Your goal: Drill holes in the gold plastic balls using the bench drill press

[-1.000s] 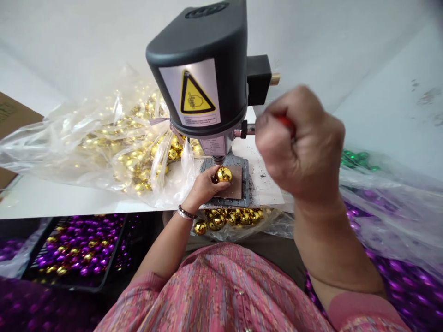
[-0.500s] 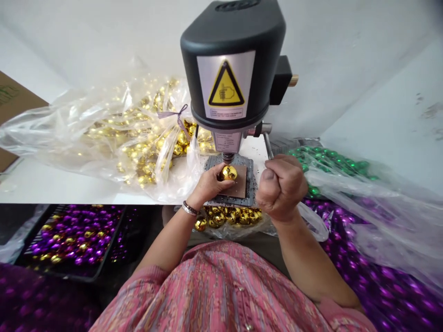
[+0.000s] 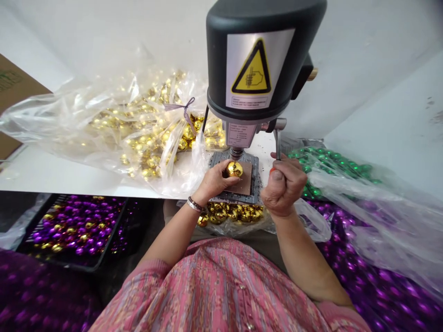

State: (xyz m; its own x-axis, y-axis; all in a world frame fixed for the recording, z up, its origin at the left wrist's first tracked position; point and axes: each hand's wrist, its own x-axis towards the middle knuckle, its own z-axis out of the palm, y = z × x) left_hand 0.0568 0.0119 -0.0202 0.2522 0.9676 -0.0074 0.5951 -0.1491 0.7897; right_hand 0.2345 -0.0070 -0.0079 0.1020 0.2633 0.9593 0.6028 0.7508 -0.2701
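Observation:
A shiny gold ball (image 3: 235, 169) sits on a brown board (image 3: 245, 183) on the base of a black drill press (image 3: 256, 60). My left hand (image 3: 217, 179) grips the ball from its left side between thumb and fingers. The press's bit comes down right at the top of the ball; I cannot tell how deep it reaches. To the right, my right hand (image 3: 284, 183) is wrapped round the end of the press's feed lever (image 3: 278, 143), where a bit of red shows by the thumb. Dark specks lie scattered on the metal base (image 3: 254, 193).
A clear plastic bag of gold balls (image 3: 145, 133) lies on the white table (image 3: 69, 173) at left. More gold balls (image 3: 224, 213) rest at my lap. A black crate (image 3: 100, 258) holds purple and gold balls. Green balls (image 3: 321, 161) and purple balls (image 3: 374, 281) lie at right.
The view has shifted so the press appears further right. The feed lever now shows above my right hand. My left hand still holds the gold ball under the bit.

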